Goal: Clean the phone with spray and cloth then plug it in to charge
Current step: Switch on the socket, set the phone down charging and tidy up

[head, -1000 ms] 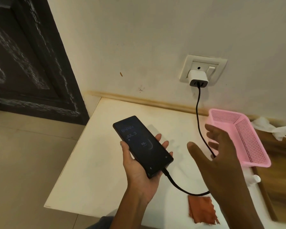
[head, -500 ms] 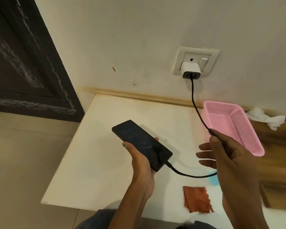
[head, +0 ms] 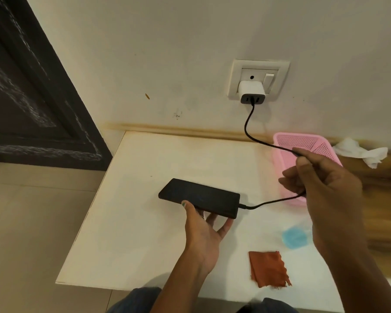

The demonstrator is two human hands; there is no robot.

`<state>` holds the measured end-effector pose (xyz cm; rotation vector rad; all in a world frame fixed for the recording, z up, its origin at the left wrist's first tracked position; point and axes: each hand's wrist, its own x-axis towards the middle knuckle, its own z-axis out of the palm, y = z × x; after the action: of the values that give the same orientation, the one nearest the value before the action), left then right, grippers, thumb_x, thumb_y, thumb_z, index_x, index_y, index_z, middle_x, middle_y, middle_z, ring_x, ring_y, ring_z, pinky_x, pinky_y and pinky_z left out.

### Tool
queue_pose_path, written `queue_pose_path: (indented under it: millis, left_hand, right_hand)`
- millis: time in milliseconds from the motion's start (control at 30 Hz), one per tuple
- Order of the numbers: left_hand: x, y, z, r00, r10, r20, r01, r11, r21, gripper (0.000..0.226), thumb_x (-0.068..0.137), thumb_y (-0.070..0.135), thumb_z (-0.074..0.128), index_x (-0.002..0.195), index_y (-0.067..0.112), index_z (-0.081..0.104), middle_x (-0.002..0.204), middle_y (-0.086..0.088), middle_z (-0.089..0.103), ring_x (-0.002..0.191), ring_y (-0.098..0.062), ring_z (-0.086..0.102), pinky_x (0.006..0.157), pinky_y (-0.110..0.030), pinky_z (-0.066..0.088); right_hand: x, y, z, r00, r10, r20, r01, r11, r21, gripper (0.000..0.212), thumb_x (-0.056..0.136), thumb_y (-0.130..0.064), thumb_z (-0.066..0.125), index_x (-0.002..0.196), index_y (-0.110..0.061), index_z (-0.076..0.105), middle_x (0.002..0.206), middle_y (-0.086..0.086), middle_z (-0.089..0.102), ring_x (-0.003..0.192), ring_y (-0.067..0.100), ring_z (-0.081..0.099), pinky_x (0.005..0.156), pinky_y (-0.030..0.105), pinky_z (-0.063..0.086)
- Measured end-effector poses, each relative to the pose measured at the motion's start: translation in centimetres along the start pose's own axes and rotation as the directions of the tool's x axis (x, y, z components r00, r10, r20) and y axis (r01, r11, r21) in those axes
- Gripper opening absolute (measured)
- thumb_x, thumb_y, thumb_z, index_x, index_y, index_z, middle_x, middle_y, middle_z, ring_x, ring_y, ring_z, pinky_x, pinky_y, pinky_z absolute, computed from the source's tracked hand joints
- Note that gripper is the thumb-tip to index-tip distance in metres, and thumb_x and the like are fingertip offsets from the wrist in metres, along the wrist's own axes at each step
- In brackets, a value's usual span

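1. Holding the phone (head: 199, 197) in my left hand (head: 203, 229), I am keeping it low over the white counter (head: 131, 222), thumb lying on its near long edge and fingers curling under it.
2. The phone is lying nearly flat with its dark screen up, and its far short end is pointing away from the pink basket (head: 303, 154).
3. I am pinching the black cable (head: 248, 123) in my right hand (head: 321, 186), fingers curled round it, in front of the pink basket.
4. The cable is running from the phone's end nearest the basket, passing through my right hand, and climbing to the white charger (head: 251, 91).
5. The charger is sitting in the wall socket (head: 257, 81), above the basket and a little toward the phone's side.
6. An orange cloth (head: 268, 268) is lying flat on the counter, nearer to me than the basket and apart from the phone.
7. A pale blue patch (head: 295, 238) is showing on the counter between the cloth and the basket; I cannot tell what it is.
8. A crumpled white tissue (head: 361, 152) is resting just beyond the basket, on the side away from the phone.
9. A dark door (head: 32, 98) is standing far from the basket, past the counter's other edge.
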<state>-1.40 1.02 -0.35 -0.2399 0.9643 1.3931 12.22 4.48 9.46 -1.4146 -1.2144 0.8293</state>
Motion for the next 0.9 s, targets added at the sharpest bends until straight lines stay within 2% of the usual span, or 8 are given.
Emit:
queue_pose_path:
  millis: [167,333,433,533,600,700,900]
  left_hand:
    - [0.1,-0.3,0.7,0.997,-0.074,-0.019,0.074,0.997,0.010,0.035,0.099,0.047,0.033,0.098,0.023,0.058,0.101,-0.007,0.062,0.108,-0.027,0.057,0.096,-0.050,0.047]
    - [1.1,-0.8,0.9,0.993,-0.115,-0.038,0.117,0.992,0.038,0.040,0.099,0.048,0.035,0.106,0.016,0.060,0.105,-0.010,0.063,0.109,-0.026,0.058,0.093,-0.045,0.048]
    - [1.8,-1.0,1.0,0.988,-0.121,-0.095,0.133,0.983,0.129,0.041,0.099,0.046,0.036,0.105,0.013,0.059,0.108,-0.012,0.061,0.102,-0.025,0.059,0.084,-0.039,0.050]
    - [2.3,-1.0,1.1,0.981,-0.123,-0.150,0.154,0.965,0.213,0.032,0.100,0.037,0.040,0.098,0.011,0.060,0.100,-0.009,0.061,0.089,-0.022,0.058,0.076,-0.033,0.049]
    - [2.7,-0.9,1.1,0.979,-0.114,-0.170,0.154,0.956,0.250,0.023,0.099,0.029,0.045,0.102,0.010,0.058,0.095,-0.008,0.061,0.085,-0.020,0.058,0.071,-0.032,0.049]
    - [3.0,-0.7,1.3,0.980,-0.098,-0.175,0.143,0.955,0.260,0.025,0.096,0.027,0.051,0.112,0.008,0.055,0.096,-0.009,0.060,0.086,-0.020,0.059,0.070,-0.032,0.050]
    - [3.1,-1.2,1.7,0.991,-0.039,-0.128,0.073,0.959,0.275,0.040,0.090,0.033,0.058,0.122,0.009,0.054,0.118,-0.013,0.059,0.094,-0.021,0.062,0.070,-0.032,0.050]
  right_hand:
    - [2.9,0.3,0.0,1.000,-0.004,0.030,0.006,0.999,-0.041,0.022,0.096,-0.015,0.047,0.112,-0.014,0.063,0.076,-0.001,0.067,0.065,0.008,0.067,0.065,0.012,0.054]
    - [5.4,0.8,0.4,0.994,-0.015,0.110,0.016,1.000,-0.012,0.021,0.096,-0.015,0.047,0.112,-0.015,0.062,0.076,0.001,0.067,0.068,0.008,0.067,0.068,0.014,0.054]
    - [6.7,1.6,0.6,0.990,-0.027,0.138,0.026,1.000,0.009,0.021,0.097,-0.014,0.047,0.111,-0.014,0.061,0.076,0.002,0.066,0.066,0.008,0.066,0.069,0.017,0.054]
    - [7.9,2.8,0.6,0.989,-0.049,0.137,0.049,0.999,0.007,0.020,0.097,-0.014,0.046,0.111,-0.012,0.060,0.077,0.004,0.066,0.072,0.015,0.066,0.075,0.024,0.054]
    - [8.6,3.8,0.5,0.989,-0.068,0.128,0.068,0.998,0.003,0.020,0.098,-0.014,0.045,0.111,-0.011,0.060,0.078,0.004,0.066,0.073,0.015,0.066,0.074,0.023,0.054]
    - [9.4,5.6,0.2,0.989,-0.087,0.120,0.093,0.994,-0.049,0.022,0.098,-0.015,0.043,0.111,-0.007,0.059,0.080,0.005,0.066,0.076,0.016,0.065,0.073,0.023,0.053]
    - [11.2,8.0,-1.6,0.996,-0.004,0.091,0.026,0.971,-0.239,0.022,0.098,-0.017,0.040,0.104,-0.015,0.061,0.089,0.003,0.066,0.085,0.022,0.064,0.085,0.040,0.051]
